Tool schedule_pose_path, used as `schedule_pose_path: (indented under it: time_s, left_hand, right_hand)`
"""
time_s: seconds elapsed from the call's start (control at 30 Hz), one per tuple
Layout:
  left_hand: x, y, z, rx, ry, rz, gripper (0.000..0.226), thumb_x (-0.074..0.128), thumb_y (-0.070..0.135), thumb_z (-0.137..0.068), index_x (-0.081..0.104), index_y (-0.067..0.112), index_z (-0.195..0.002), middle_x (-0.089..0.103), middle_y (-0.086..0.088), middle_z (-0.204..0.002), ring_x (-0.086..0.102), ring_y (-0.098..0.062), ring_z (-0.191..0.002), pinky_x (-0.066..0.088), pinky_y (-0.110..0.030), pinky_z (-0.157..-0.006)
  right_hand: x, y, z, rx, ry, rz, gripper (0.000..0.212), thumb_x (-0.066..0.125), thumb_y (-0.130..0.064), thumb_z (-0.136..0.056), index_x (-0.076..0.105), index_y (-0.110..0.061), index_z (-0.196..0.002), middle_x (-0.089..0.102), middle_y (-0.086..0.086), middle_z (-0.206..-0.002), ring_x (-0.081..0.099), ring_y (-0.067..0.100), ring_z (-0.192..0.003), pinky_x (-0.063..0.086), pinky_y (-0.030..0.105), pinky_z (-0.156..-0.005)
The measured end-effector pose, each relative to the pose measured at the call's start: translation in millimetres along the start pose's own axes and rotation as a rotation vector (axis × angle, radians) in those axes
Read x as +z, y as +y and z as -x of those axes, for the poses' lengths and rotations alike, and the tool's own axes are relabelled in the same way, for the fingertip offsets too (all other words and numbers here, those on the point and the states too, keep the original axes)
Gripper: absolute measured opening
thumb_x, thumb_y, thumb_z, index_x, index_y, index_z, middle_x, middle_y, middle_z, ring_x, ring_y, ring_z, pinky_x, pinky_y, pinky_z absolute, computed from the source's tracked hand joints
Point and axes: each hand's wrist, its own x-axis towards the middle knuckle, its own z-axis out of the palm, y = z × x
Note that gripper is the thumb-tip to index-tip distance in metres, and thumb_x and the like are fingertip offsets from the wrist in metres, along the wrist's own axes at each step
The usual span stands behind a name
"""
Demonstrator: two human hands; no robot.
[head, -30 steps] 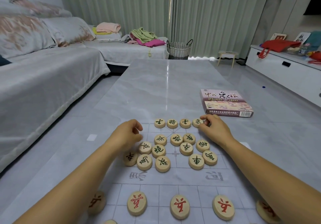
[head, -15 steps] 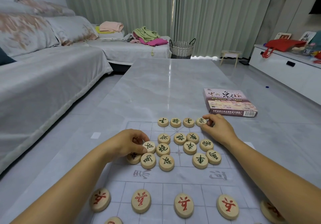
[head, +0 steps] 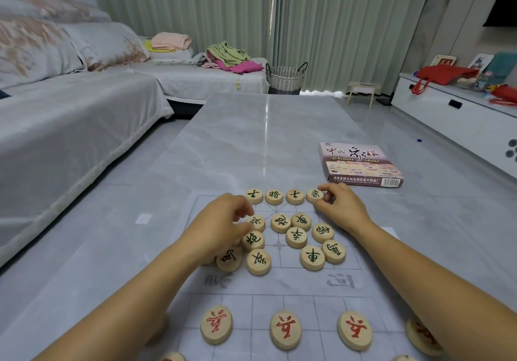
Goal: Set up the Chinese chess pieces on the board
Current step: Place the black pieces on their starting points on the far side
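Board (head: 279, 285): thin printed sheet flat on the grey table (head: 251, 136), near end running out of view toward me. Far back rank partly filled: four green-lettered pieces in a row, the rightmost being the elephant piece (head: 314, 195).

My right hand (head: 340, 206) sits at the far right of that row, fingertips pinched on the elephant piece, which rests on the board. I judge I am seating it on its point beside the advisor, since it lines up with the three already placed.

My left hand (head: 223, 220) hangs over the left side of the loose green cluster (head: 293, 237), fingers curled down near a piece (head: 257, 222) in the cluster's far-left corner. I cannot tell whether the fingers have closed on it or only touch it; the knuckles hide the contact. Likely picking the next back-rank piece for the left half.

The cluster lies unsorted mid-board on the far side of the river, pieces touching or just apart, one partly under my left wrist. Probably tipped out there to be sorted outward.

Near side: red soldier pieces (head: 285, 330) spaced in a row, apparently already placed.

Game box (head: 361, 164) lies closed on the table, far right, well apart from the board. Sofa (head: 70, 136) to the left.
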Motion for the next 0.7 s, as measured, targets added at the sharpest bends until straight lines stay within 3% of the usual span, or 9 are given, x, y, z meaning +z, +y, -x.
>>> schedule_pose_path:
  time_s: [0.07,0.2,0.27,0.43,0.57,0.7]
  left_hand:
    - [9,14,-1,0.061,-0.014,0.029,0.015,0.062,0.017,-0.085,0.06,0.019,-0.099,0.053,0.005,-0.097,0.052,-0.01,-0.089,0.039,-0.012,-0.068]
    - [30,39,-8,0.141,-0.075,-0.031,0.024,0.056,0.014,-0.088,0.061,0.015,-0.111,0.058,0.0,-0.106,0.056,-0.018,-0.1,0.047,-0.033,-0.088]
    - [38,45,-13,0.176,-0.111,-0.097,0.028,0.054,0.014,-0.088,0.06,0.016,-0.115,0.06,-0.004,-0.113,0.056,-0.022,-0.105,0.047,-0.038,-0.091]
    - [61,67,-20,0.309,-0.18,-0.267,0.035,0.053,0.016,-0.089,0.055,0.019,-0.123,0.054,-0.007,-0.121,0.044,-0.025,-0.115,0.038,-0.038,-0.095]
    - [73,84,-32,0.425,-0.239,-0.537,0.039,0.043,0.004,-0.089,0.052,0.017,-0.124,0.046,-0.006,-0.134,0.037,-0.03,-0.116,0.029,-0.034,-0.082]
    - [82,87,-48,0.475,-0.249,-0.653,0.033,0.043,0.011,-0.092,0.056,0.016,-0.122,0.047,-0.011,-0.132,0.036,-0.03,-0.122,0.032,-0.036,-0.089]
  right_hand:
    - [0,0,0,0.003,-0.004,0.002,0.039,0.058,-0.028,-0.084,0.054,-0.02,-0.122,0.049,-0.002,-0.098,0.049,0.014,-0.089,0.039,0.028,-0.076]
    - [0,-1,-1,0.008,0.006,-0.002,0.037,0.053,-0.027,-0.086,0.054,-0.02,-0.122,0.049,-0.002,-0.097,0.049,0.015,-0.088,0.038,0.028,-0.076]
    - [0,0,-1,0.012,0.009,-0.007,0.036,0.052,-0.026,-0.086,0.055,-0.02,-0.121,0.049,-0.001,-0.097,0.049,0.015,-0.088,0.038,0.028,-0.076]
    - [1,0,-1,0.018,0.011,-0.016,0.036,0.053,-0.026,-0.085,0.056,-0.02,-0.12,0.049,-0.001,-0.098,0.051,0.017,-0.09,0.04,0.029,-0.078]
    - [1,0,0,0.023,0.01,-0.042,0.036,0.057,-0.027,-0.084,0.057,-0.02,-0.119,0.05,-0.002,-0.097,0.053,0.017,-0.091,0.042,0.031,-0.082]
    - [0,2,-1,0.015,-0.002,-0.055,0.038,0.06,-0.026,-0.083,0.056,-0.021,-0.12,0.05,-0.002,-0.096,0.052,0.015,-0.089,0.042,0.031,-0.083]
